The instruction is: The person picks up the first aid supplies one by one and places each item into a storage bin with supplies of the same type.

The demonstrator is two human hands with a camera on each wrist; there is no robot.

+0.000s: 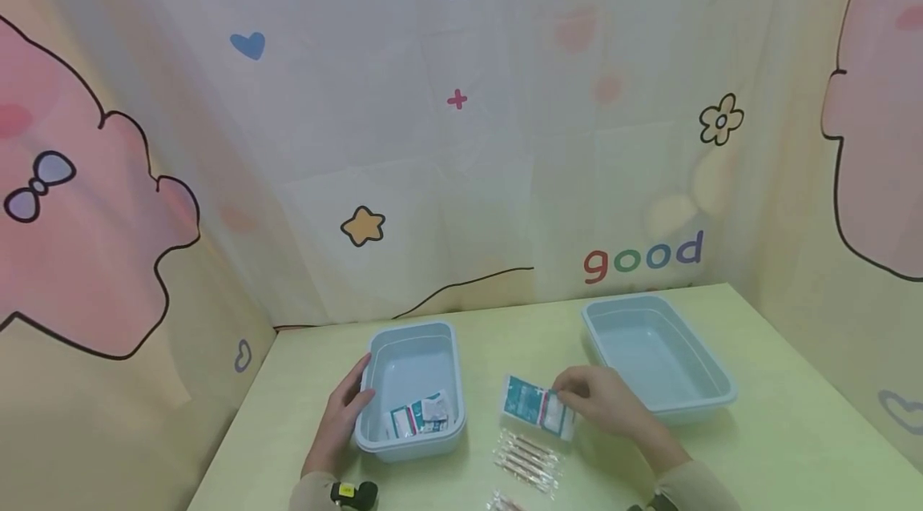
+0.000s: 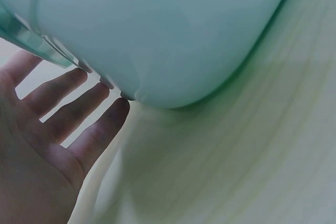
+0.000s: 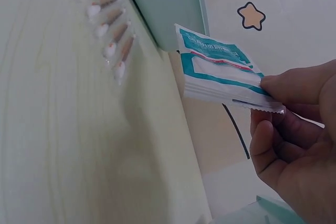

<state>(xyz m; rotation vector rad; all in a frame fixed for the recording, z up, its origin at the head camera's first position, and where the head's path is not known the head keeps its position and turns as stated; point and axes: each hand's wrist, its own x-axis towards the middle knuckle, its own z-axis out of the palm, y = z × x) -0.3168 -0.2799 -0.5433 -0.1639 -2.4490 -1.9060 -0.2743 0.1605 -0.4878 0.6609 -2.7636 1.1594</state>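
Observation:
In the head view my left hand rests against the left side of a light blue plastic basin, its thumb over the rim. The left wrist view shows straight fingers touching the basin's outer wall. Several teal-and-white sachets lie in that basin's near end. My right hand pinches one edge of a flat teal-and-white sachet between thumb and fingers. The right wrist view has this sachet held above the table. Below it lies a row of cotton swabs in clear wrapping.
A second light blue basin stands to the right, beyond my right forearm. More wrapped swabs lie at the bottom of the head view. A printed curtain hangs behind the pale yellow-green table.

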